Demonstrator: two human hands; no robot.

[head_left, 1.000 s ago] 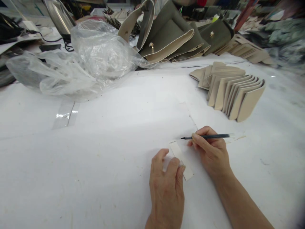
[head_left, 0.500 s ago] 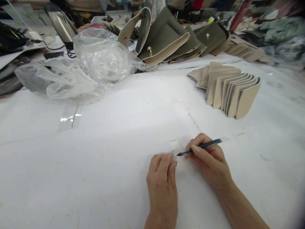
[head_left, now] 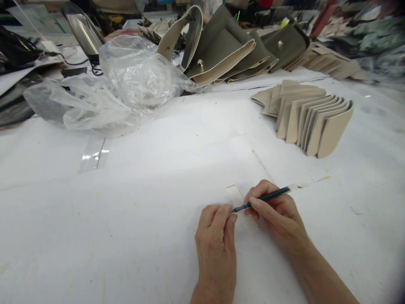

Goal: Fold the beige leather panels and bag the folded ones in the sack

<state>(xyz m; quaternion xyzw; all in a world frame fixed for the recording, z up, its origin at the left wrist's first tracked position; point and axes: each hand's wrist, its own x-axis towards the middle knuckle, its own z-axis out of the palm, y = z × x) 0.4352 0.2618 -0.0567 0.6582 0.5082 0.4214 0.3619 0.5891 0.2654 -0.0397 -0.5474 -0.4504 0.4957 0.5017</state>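
Note:
My right hand (head_left: 280, 217) is closed around a dark pen (head_left: 272, 196) with a clear back end, and the pen slants down to the left. Its tip touches the fingertips of my left hand (head_left: 217, 236). The left thumb and fingers are pinched together at the pen tip; a cap there is mostly hidden by the fingers. A narrow white strip (head_left: 233, 192) with small dark print lies on the white table (head_left: 142, 236) between and just beyond my hands.
Folded beige pieces (head_left: 333, 131) stand in a row at the right. Olive bag parts (head_left: 221, 46) lie at the back. Crumpled clear plastic (head_left: 136, 71) and a metal kettle (head_left: 84, 31) are at the back left. Clear tape (head_left: 94, 156) is stuck on the table.
The pen and my right hand have moved slightly left and down, so the tip now reaches between my left fingertips. The camera view has shifted a little.

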